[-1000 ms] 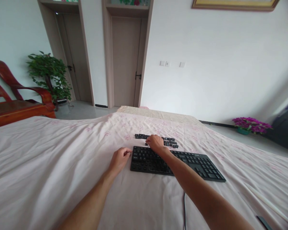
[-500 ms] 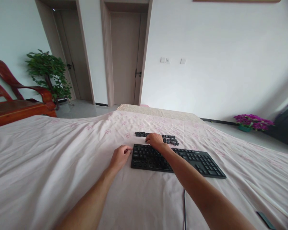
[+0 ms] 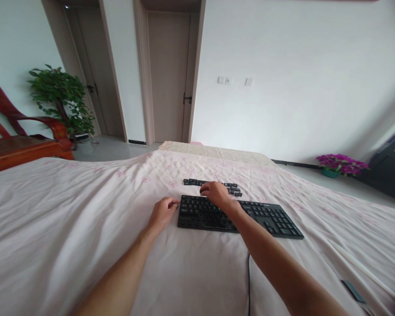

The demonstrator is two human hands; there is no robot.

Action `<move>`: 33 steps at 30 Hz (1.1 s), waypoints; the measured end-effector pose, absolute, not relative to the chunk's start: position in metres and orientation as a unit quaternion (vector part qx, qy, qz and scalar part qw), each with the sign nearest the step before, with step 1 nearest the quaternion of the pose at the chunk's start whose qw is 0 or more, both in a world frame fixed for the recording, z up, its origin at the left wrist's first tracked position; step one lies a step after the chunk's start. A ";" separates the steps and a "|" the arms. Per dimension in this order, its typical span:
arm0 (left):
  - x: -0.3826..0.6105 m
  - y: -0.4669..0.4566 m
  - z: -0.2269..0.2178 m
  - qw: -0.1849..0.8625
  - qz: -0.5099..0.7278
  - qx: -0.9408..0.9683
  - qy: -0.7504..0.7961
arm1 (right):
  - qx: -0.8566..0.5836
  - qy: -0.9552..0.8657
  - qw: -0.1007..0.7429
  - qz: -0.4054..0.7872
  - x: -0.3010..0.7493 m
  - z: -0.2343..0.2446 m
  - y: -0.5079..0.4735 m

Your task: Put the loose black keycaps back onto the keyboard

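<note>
A black computer keyboard (image 3: 279, 219) lies on the pink-patterned cloth, with dark gaps in its left part where keycaps are off. Loose black keycaps (image 3: 191, 181) sit in rows just beyond its far edge. Over those rows, my right hand (image 3: 216, 193) reaches across the keyboard, its thumb and fingers pinched on a small black keycap (image 3: 201, 191). My wrist and forearm cover the middle of the keyboard. At the keyboard's left edge is my left hand (image 3: 163, 213), fingers drawn together and fingertips by the far left corner; what they hold, if anything, is hidden.
The keyboard's cable (image 3: 249, 281) runs toward me. A flat dark object (image 3: 353, 290) lies on the cloth (image 3: 85, 228) at the right. Beyond are a wooden chair (image 3: 29, 149), a leafy plant (image 3: 61, 96), doors, and purple flowers (image 3: 344, 163) in a pot.
The whole view has shifted slightly. My right hand has turned a little at the keycap rows, and a black keycap now shows at its fingertips. My left hand stays by the keyboard's left edge.
</note>
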State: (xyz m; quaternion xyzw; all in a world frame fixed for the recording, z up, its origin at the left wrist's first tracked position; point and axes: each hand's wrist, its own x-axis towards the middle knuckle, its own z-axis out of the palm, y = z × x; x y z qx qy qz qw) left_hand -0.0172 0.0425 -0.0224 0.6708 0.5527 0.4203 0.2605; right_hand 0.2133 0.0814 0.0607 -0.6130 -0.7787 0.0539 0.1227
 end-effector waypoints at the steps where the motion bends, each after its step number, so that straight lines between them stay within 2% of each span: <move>1: -0.017 0.042 -0.022 0.260 0.420 0.672 0.552 | -0.606 -0.780 0.144 0.060 0.216 0.062 0.072; 5: -0.017 0.041 -0.020 0.256 0.417 0.675 0.552 | -0.581 -0.785 0.195 0.085 0.224 0.060 0.036; 17: -0.017 0.039 -0.020 0.254 0.416 0.678 0.550 | -0.559 -0.814 0.155 -0.012 0.213 0.044 0.001; 33: -0.017 0.039 -0.019 0.261 0.419 0.676 0.548 | -0.555 -0.813 0.175 0.021 0.209 0.041 0.005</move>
